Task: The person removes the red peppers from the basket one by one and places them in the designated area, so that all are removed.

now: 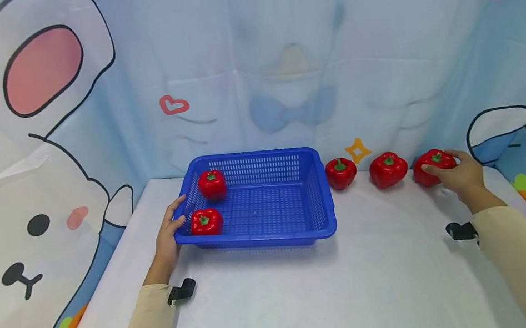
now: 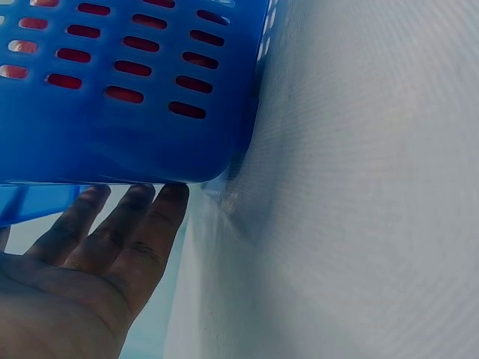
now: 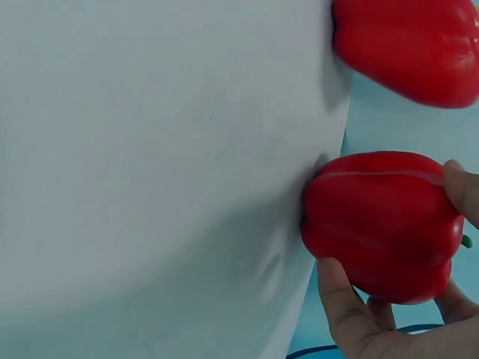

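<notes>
My right hand [image 1: 465, 176] grips a red pepper [image 1: 430, 159] by its sides; my left hand [image 1: 166, 239], fingers extended, touches the adjacent basket [image 1: 263, 236], likely steadying it.

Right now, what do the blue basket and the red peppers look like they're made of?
The blue basket looks like molded plastic, smooth and slightly shiny, with neat rows of slots through its wall. The red peppers have smooth, glossy skin with bright highlights and green stems; they might be real vegetables or plastic copies, and the look alone can't settle it.
</notes>
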`<state>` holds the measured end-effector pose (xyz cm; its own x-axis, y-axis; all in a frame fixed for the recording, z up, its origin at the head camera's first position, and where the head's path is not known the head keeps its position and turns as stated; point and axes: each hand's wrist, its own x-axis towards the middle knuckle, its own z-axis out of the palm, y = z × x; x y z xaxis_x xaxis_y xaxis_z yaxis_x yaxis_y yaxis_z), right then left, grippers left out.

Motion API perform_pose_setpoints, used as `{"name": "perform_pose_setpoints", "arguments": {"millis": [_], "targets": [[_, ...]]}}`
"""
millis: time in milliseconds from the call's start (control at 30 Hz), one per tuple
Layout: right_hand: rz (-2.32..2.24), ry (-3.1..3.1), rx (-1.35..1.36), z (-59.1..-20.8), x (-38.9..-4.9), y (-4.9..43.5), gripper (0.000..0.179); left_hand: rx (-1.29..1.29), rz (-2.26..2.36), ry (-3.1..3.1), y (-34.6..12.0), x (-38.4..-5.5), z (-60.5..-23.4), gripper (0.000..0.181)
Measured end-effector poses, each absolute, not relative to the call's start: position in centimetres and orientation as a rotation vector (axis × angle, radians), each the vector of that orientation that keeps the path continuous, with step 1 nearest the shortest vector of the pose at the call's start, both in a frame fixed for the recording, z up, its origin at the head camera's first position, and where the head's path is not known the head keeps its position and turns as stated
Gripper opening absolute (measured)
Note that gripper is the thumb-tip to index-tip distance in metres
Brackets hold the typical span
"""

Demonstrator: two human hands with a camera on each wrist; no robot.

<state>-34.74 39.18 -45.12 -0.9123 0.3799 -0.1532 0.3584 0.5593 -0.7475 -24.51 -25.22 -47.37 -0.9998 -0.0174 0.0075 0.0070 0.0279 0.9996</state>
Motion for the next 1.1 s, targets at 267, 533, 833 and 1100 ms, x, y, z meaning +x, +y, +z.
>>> {"name": "perform_pose_setpoints", "arguments": {"millis": [267,533,833,1100], "targets": [[1.079,-2.845,-0.628,-44.6,-34.6,39.1,0.089,0.016,-2.177,-2.24,-25.2,-24.6,-47.5,0.052],[0.828,-2.605,-0.232,-40.5,-32.1,32.4,0.078,0.021,-2.179,-2.248,-25.1,-24.5,-47.4,0.053],[1.099,-2.748,0.581,-37.3,-26.0,16.8,0.072,0.016,-2.187,-2.241,-25.3,-24.6,-47.3,0.052],[1.389,-2.851,0.955,-39.3,-24.2,4.3,0.047,0.008,-2.184,-2.243,-25.3,-24.6,-47.3,0.052]]}}
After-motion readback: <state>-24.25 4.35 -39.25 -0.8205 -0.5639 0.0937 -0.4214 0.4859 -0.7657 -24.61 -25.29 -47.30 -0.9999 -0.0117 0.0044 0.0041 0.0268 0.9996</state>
